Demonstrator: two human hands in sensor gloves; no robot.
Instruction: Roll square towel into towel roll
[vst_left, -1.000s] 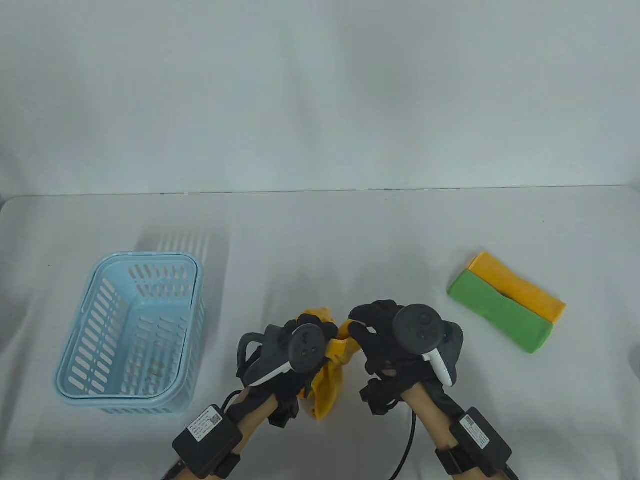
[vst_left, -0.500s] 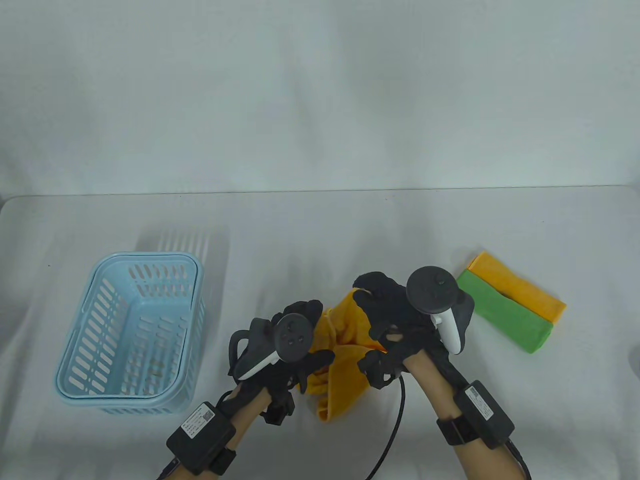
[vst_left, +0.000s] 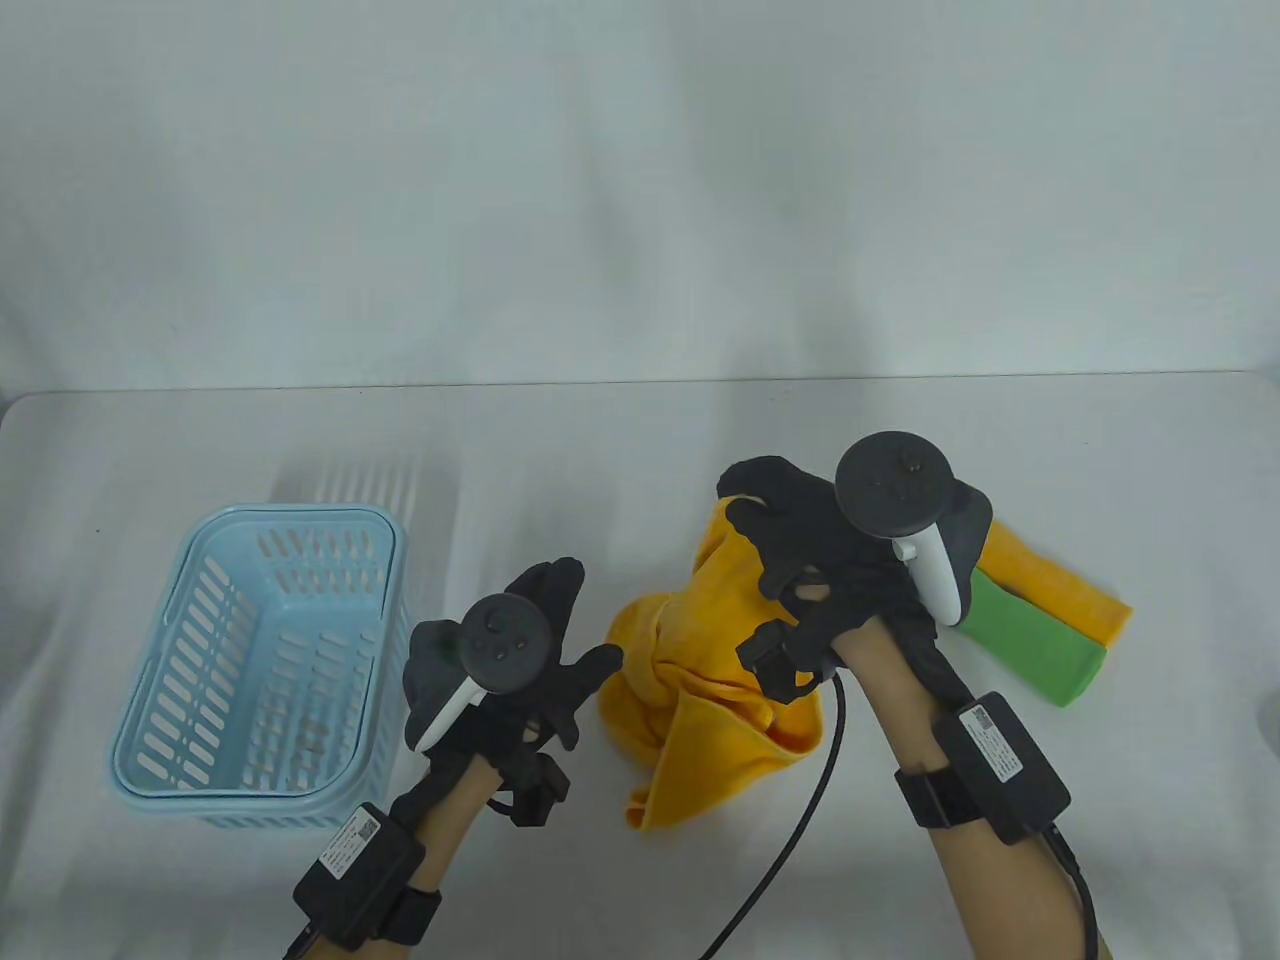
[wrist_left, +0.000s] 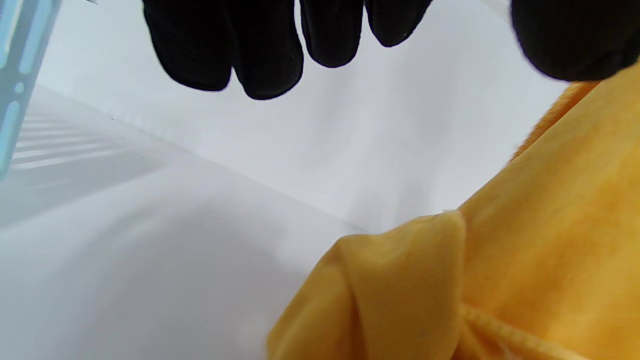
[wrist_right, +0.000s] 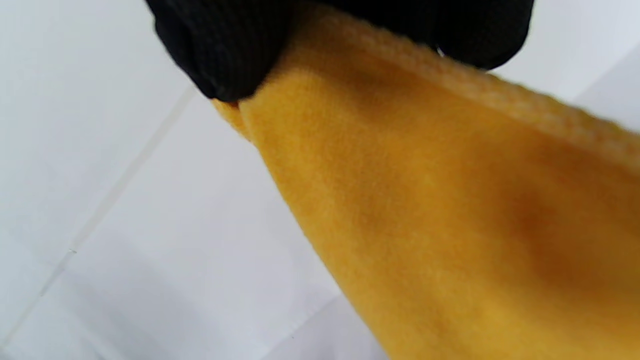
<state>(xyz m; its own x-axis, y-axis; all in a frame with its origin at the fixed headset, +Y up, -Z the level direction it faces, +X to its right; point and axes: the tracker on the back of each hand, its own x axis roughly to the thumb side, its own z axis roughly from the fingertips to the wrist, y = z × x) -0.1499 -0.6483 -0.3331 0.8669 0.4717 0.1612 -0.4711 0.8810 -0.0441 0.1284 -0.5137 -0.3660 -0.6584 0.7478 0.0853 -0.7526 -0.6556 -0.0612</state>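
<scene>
A crumpled yellow square towel (vst_left: 700, 690) lies in the middle of the table. My right hand (vst_left: 770, 520) pinches one corner of it and holds that corner up, so the cloth hangs down from the fingers (wrist_right: 225, 65); the towel (wrist_right: 450, 210) fills that view. My left hand (vst_left: 560, 640) is open with fingers spread, just left of the towel and not holding it. In the left wrist view the fingers (wrist_left: 260, 50) hang free above the table, with the towel (wrist_left: 450, 280) bunched at the lower right.
A light blue slotted basket (vst_left: 180, 700) stands at the left. A folded green towel (vst_left: 1030, 650) and a folded yellow-orange towel (vst_left: 1060, 590) lie side by side at the right, partly behind my right hand. A black cable (vst_left: 790, 830) trails from the right wrist.
My left hand has let go of the towel and moved left, fingers spread. My right hand has lifted its corner up and back to the right, opening the bunched towel out.
</scene>
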